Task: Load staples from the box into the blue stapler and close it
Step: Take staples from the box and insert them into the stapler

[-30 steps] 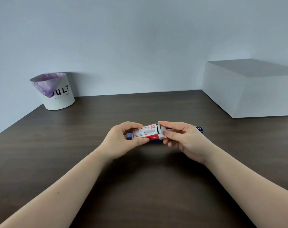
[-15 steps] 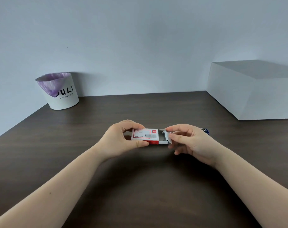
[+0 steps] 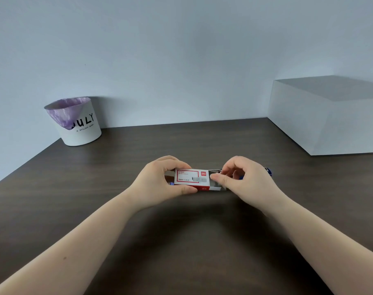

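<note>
Staples box, white with a red frame and red side, sits between the two hands just above the dark tabletop, near its middle. The left hand grips the box's sleeve, thumb along the near edge and fingers curled over the far edge. The inner tray is slid partway out of the right end of the sleeve. The right hand is over that tray with thumb and forefinger pinched close together at its opening; whether they hold a strip of staples cannot be told. The blue stapler lies on the tabletop behind the hands, mostly hidden, with a blue and metal end showing past the right hand and a small blue bit by the left palm. A white bin with a purple liner stands at the back left, and a large white box at the back right.
</note>
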The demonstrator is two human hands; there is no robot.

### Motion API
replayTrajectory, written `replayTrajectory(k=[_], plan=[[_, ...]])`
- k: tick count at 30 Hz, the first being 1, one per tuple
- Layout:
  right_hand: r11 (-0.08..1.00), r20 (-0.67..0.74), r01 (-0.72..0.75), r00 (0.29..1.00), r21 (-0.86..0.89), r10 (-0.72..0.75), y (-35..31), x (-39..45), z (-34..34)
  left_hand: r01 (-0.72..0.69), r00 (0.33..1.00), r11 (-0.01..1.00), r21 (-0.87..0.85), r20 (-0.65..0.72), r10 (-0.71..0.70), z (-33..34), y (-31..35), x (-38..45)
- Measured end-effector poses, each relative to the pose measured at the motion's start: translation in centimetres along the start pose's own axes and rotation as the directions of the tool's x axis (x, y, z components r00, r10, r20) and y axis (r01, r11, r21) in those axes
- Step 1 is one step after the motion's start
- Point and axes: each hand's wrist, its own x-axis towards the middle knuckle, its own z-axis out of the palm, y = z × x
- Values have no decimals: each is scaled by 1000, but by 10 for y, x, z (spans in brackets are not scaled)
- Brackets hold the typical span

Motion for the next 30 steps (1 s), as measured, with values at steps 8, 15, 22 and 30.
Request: replayTrajectory(k=[8,15,22,30], plan=[[997,29,-57,998,-58,59,3,1,6,-8,999,1000,-7,-33,8,6,-1,-2],[955,22,-193,981,226,193,1,1,7,19,999,1000,-15,-33,-20,10,-7,-3],[658,64,-306,929,688,365,5,9,-9,87,991,990,-114,-91,-98,9,-16,-6],[670,319,-295,943,681,90,5,2,-5,115,979,953,-280,-130,-156,9,-14,-8]])
